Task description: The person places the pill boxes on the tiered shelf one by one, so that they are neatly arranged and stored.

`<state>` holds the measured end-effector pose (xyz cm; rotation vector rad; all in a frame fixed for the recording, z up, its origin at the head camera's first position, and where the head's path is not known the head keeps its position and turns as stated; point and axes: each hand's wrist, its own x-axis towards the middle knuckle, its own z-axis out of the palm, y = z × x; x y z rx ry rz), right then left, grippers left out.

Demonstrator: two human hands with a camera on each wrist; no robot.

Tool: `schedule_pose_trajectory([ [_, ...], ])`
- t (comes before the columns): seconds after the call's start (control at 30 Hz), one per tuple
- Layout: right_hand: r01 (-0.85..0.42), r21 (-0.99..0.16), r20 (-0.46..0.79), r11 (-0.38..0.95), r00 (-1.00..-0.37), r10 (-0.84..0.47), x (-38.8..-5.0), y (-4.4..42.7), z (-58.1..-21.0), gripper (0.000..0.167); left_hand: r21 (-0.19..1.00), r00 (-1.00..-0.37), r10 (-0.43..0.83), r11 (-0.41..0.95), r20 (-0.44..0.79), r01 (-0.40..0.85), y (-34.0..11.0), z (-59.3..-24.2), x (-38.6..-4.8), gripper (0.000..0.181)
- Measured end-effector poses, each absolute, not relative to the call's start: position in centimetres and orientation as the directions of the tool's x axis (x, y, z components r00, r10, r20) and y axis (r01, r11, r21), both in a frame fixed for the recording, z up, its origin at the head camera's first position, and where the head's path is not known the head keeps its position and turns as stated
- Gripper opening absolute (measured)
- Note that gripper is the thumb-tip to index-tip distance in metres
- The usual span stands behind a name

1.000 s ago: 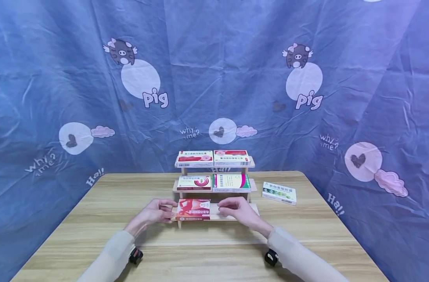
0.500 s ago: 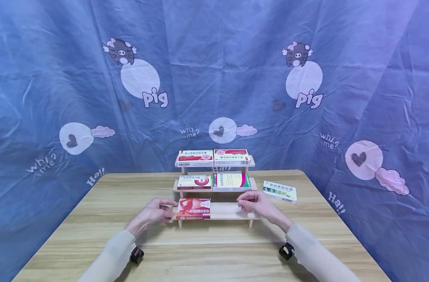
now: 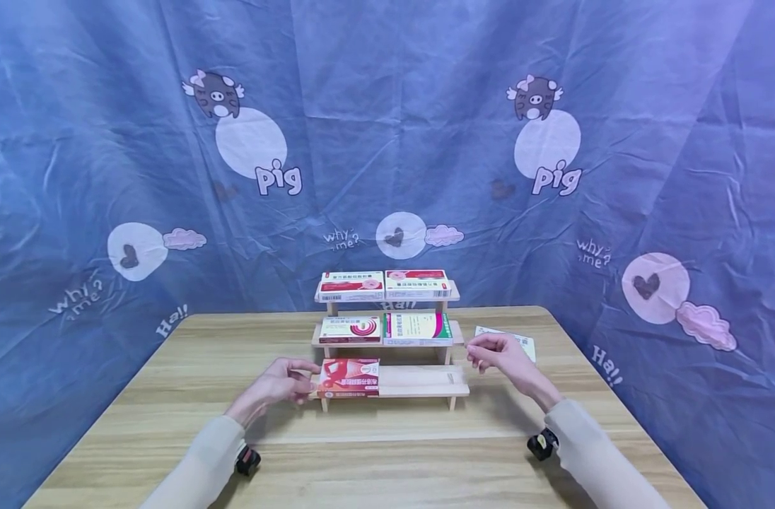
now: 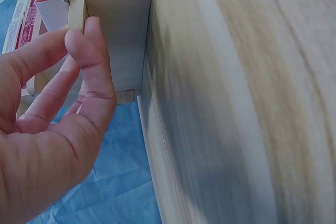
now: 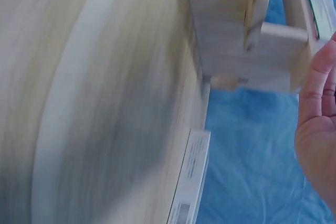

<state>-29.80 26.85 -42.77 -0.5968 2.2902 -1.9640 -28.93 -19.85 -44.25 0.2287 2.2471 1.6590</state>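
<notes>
A three-tier wooden display rack (image 3: 419, 380) stands mid-table. My left hand (image 3: 276, 385) pinches the left end of its lowest board; in the left wrist view the thumb and fingertips meet on the board's edge (image 4: 77, 9). Beside those fingers lies a red medicine box (image 3: 349, 378) on the lowest tier's left half. My right hand (image 3: 505, 359) hangs in the air right of the rack, fingers loosely bent, holding nothing. It partly hides a white medicine box (image 3: 524, 342) lying on the table; the right wrist view shows that box's edge (image 5: 191, 177).
On the middle tier sit a white-and-red box (image 3: 351, 329) and a green-and-white box (image 3: 416, 328). The top tier carries two red-and-white boxes, a left one (image 3: 352, 285) and a right one (image 3: 416, 283). A blue printed curtain (image 3: 400, 155) hangs behind the wooden table (image 3: 362, 466).
My right hand has moved rightward from above the lowest tier, past the rack's right end, to the white medicine box. The left hand stays on the board's end.
</notes>
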Motion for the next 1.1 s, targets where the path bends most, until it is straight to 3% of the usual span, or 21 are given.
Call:
schedule_pose_trajectory([
  [0.1,-0.236,-0.965,0.191,0.113,-0.931,-0.311,-30.1,27.7,-42.9,0.011,0.948,-0.93,0.329,0.312,-0.167,-0.06,-19.9,-44.1,-28.8,0.049],
  [0.3,-0.212,-0.963,0.155,0.164,-0.94,-0.303,-30.8,28.9,-43.2,0.039,0.946,-0.935,0.308,0.317,-0.175,-0.072,-20.0,-44.4,-28.8,0.047],
  [0.63,-0.206,-0.933,0.094,0.294,-0.931,-0.352,-31.7,31.3,-43.9,0.043,0.937,-0.928,0.335,0.348,-0.165,-0.04,-19.8,-44.0,-28.9,0.045],
  [0.87,-0.174,-0.899,0.061,0.402,-0.959,-0.277,-32.3,32.5,-43.8,0.041,0.937,-0.925,0.346,0.348,-0.158,-0.03,-19.7,-43.8,-29.1,0.043],
  [1.1,-0.15,-0.894,0.05,0.422,-0.97,-0.239,-33.0,34.2,-43.7,0.051,0.94,-0.923,0.355,0.341,-0.148,-0.02,-19.7,-44.0,-29.0,0.043],
])
